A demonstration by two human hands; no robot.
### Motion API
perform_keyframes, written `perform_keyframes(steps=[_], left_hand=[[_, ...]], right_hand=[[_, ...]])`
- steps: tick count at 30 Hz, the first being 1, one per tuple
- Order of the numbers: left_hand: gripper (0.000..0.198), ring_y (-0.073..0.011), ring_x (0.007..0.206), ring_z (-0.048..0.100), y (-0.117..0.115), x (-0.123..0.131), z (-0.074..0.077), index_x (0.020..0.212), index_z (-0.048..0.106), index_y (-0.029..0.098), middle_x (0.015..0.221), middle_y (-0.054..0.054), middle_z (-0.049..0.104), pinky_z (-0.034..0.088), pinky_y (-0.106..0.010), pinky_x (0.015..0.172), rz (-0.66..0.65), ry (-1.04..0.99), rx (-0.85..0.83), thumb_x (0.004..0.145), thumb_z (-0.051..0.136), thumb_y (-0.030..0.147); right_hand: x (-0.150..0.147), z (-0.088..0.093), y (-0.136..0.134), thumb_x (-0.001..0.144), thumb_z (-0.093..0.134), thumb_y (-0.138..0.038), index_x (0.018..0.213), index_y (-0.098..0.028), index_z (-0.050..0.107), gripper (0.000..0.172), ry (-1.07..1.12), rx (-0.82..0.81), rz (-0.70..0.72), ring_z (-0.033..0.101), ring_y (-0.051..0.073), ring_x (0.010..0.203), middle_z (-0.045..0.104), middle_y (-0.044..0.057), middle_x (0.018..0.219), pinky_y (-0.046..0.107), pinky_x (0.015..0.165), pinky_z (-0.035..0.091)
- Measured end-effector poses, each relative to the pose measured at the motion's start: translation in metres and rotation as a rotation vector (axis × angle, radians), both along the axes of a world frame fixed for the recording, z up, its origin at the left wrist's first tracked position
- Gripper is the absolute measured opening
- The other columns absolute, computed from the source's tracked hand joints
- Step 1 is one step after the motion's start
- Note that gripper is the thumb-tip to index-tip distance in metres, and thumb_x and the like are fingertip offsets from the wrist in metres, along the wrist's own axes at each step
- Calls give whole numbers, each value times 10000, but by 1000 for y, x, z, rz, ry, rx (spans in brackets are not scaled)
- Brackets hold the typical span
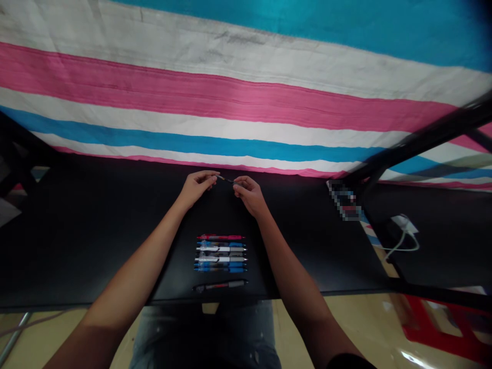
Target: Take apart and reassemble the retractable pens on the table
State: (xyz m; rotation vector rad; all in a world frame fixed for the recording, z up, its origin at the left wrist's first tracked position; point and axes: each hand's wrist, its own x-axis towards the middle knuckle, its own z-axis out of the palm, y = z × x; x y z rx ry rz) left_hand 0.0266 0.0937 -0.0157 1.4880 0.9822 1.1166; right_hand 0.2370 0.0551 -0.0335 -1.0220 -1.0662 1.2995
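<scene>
Both hands are up at the far side of the black table [96, 241], w/ a thin dark pen part [227, 180] pinched between them: left hand [198, 185] grips one end w/ thumb and forefinger closed on it, right hand [249, 193] does the same at the other end, other fingers curled in. The part is held just above the tabletop, approx. level, long axis running left-right across the view, left end tipped slightly higher and farther; which end is the tip I can't tell, too small. Risk as I judge it: the piece is slim and held only at the fingertips, so a slip or uneven pull could drop it onto the dark table, where it'd be hard to spot, or let it roll off the edge. A dropped piece could also knock the row of pens [221, 253] lying parallel nearer the body, or the separate dark pen [220, 285] near the table's front edge.
</scene>
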Motion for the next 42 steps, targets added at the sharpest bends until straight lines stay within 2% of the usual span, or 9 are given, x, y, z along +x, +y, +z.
perform_keyframes(steps=[7,13,17,25,33,39,42], left_hand=[[269,-191,775,652,-1,-9,5,1070,795,214,966,-70,780,490,-317,730,-11,285,214,898,671,379],[241,-226,880,663,-1,-12,3,1098,783,270,964,-66,747,487,-365,846,-108,548,408,942,606,318],[260,-246,919,645,-3,-10,-2,1119,772,267,982,-81,726,480,-365,849,-108,667,465,963,569,314],[248,-248,924,634,-4,-6,-5,1112,771,259,979,-78,726,473,-372,856,-137,633,453,946,592,295],[237,-247,897,644,-4,-4,-5,1095,785,259,947,-74,741,483,-383,853,-164,566,403,914,640,308],[226,-242,892,644,-2,-4,-7,1094,786,278,939,-63,739,479,-375,833,-164,542,398,912,657,319],[214,-247,879,641,-1,-5,-8,1077,792,277,925,-67,734,472,-377,822,-158,526,383,903,672,310]], right_hand=[[-1,0,0,724,820,-346,918,-230,709,252,12,10,-34,490,98,584,556,-50,677,256,572,400],[0,-5,1,740,803,-367,935,-223,744,249,-46,7,-42,567,127,638,625,-24,697,280,633,469],[1,-9,1,787,770,-381,977,-209,754,256,-65,24,7,627,140,679,693,9,771,294,669,502],[-2,-3,-1,748,814,-424,943,-208,672,324,-115,35,17,678,164,699,721,12,777,312,672,538],[-2,-6,-1,749,811,-453,937,-206,690,333,-136,42,-1,666,162,678,722,13,757,312,661,530],[-4,-4,-1,807,761,-515,845,-200,680,328,-225,74,-1,625,145,633,701,21,737,293,602,500],[-7,-3,-1,802,761,-524,901,-213,662,341,-233,80,14,617,142,636,679,9,749,287,593,496]])
